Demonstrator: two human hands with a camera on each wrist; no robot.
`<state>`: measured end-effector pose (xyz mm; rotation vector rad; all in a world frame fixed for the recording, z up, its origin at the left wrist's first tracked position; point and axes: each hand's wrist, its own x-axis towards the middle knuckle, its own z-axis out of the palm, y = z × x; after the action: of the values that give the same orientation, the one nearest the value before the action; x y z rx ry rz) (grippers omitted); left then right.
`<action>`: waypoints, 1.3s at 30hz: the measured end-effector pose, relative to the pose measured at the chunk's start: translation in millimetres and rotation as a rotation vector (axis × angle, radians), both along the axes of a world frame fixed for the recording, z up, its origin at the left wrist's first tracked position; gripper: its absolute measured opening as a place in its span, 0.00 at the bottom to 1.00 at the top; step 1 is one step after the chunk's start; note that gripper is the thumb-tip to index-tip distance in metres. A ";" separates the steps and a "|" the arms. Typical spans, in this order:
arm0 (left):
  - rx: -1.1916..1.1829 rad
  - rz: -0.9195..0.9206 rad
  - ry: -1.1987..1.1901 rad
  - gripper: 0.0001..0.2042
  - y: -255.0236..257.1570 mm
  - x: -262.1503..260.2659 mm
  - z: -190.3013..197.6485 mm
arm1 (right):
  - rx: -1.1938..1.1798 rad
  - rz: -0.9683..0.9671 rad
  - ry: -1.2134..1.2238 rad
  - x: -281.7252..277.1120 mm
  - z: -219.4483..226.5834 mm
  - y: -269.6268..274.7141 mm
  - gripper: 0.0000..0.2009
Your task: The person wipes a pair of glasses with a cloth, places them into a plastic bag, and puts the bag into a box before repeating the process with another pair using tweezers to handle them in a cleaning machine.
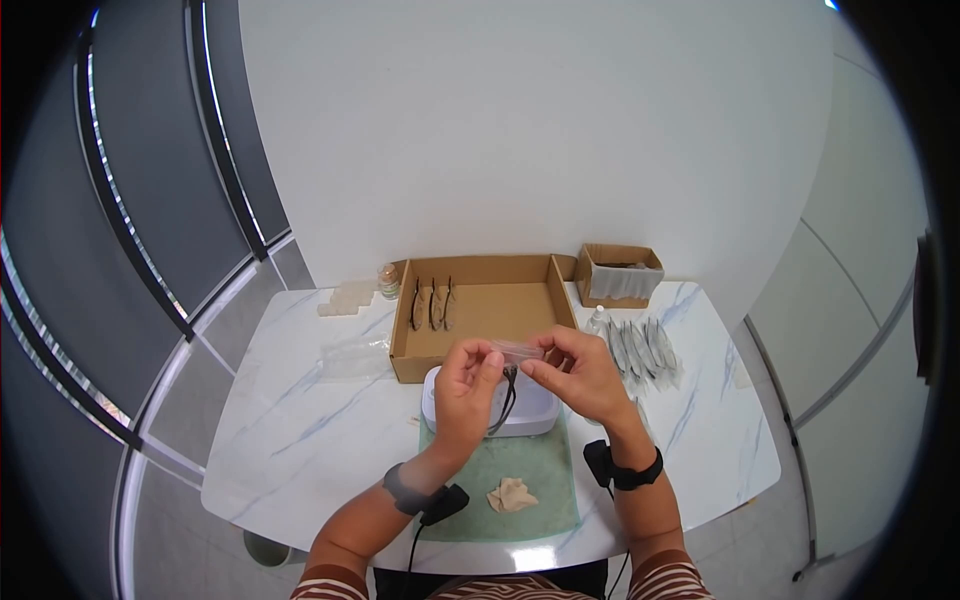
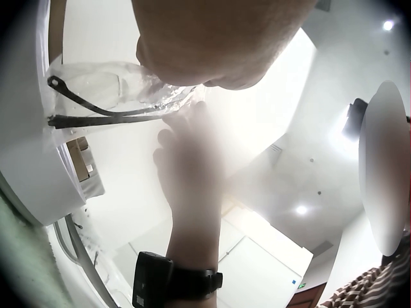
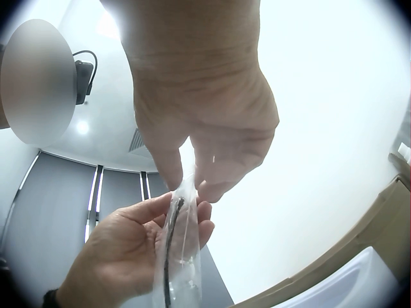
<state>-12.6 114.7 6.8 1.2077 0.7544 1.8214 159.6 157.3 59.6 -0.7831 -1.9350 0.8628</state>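
Note:
Over the white oval basin (image 1: 540,418), both hands hold the top of a clear plastic bag (image 1: 517,350). A pair of glasses hangs down in it, its dark temple arms (image 1: 507,402) below the fingers. My left hand (image 1: 468,388) pinches the bag's left end between thumb and fingers. At the other end my right hand (image 1: 582,377) pinches the plastic, thumb toward me. In the left wrist view two dark temples (image 2: 106,114) show through the film (image 2: 128,83). The right wrist view shows one temple (image 3: 169,250) inside the bag; the lenses are mostly hidden.
Behind the basin stands a shallow cardboard box (image 1: 500,300) with several glasses (image 1: 434,305). Bagged glasses (image 1: 640,350) lie right, near a small lined carton (image 1: 620,280). A crumpled beige cloth (image 1: 512,495) rests on a green mat (image 1: 460,510). Left are a jar (image 1: 388,281) and clear plastic bags (image 1: 352,358).

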 end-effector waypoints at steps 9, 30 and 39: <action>-0.017 -0.094 0.007 0.07 -4.8 -1.2 6.2 | -0.066 0.003 0.037 3.3 0.5 1.7 0.06; -0.039 -0.038 0.103 0.08 -4.2 -8.5 7.8 | -0.071 0.013 0.069 4.6 -5.1 5.8 0.08; -0.048 -0.063 0.080 0.08 -3.2 -9.0 9.9 | -0.212 0.070 0.146 4.3 -4.8 4.1 0.10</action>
<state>-21.7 111.5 16.7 1.2650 0.7921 1.7034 163.9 161.4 54.8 -0.7562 -1.7697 1.1505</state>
